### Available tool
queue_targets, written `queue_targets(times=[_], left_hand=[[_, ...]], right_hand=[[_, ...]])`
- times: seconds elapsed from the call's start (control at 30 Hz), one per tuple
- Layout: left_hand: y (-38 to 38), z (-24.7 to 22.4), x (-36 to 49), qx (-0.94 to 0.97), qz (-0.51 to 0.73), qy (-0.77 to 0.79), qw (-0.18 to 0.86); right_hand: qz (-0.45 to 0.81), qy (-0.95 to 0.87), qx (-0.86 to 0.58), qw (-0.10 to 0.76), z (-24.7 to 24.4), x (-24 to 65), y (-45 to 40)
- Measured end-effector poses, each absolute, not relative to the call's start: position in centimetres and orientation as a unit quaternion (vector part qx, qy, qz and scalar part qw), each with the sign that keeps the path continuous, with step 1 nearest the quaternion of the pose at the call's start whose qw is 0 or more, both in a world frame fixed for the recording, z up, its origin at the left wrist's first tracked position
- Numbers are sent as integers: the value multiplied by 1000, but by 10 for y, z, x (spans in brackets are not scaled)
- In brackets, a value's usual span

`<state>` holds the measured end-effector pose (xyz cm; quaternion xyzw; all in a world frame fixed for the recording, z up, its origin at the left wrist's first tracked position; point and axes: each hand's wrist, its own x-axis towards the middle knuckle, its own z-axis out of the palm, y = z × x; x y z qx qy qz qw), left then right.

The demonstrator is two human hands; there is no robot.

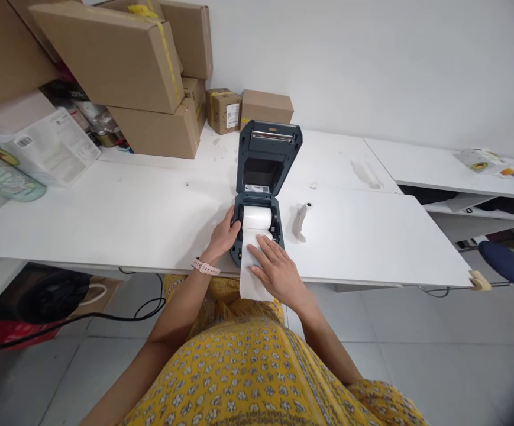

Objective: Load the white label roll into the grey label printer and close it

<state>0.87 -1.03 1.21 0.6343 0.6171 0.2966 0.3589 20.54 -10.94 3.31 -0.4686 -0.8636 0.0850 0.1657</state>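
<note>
A dark grey label printer [269, 155] stands on the white table with its lid tipped up and back. Inside it sits a white label roll [257, 217], and a strip of label paper [251, 278] runs from it over the printer's front and past the table edge. My left hand [225, 235], with a pink watch band at the wrist, grips the printer's left side, thumb near the roll. Lying flat on the paper strip is my right hand [277, 266], its fingers stretched out and slightly apart. A crumpled white paper piece [301, 223] lies right of the printer.
Cardboard boxes [119, 65] are stacked at the back left, with two small ones behind the printer. A green bottle [6, 171] and a white box [48, 142] stand far left. Black cables [106, 318] hang below the table [372, 236]; a blue stool seat [508, 264] is at right.
</note>
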Motion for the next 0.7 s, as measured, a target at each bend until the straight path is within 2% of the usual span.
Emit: queue_targets(times=[0.2, 0.47, 0.6, 0.7], left_hand=[[-3, -2, 7, 612, 357, 592, 384], [-24, -2, 20, 545, 452, 542, 452], [-41, -1, 25, 532, 465, 524, 475], [-43, -2, 24, 527, 467, 510, 494]], right_hand=[[58, -865, -463, 186, 32, 205, -116], [89, -860, -455, 215, 27, 206, -114], [178, -853, -410, 269, 34, 221, -111], [222, -811, -411, 354, 60, 242, -79]])
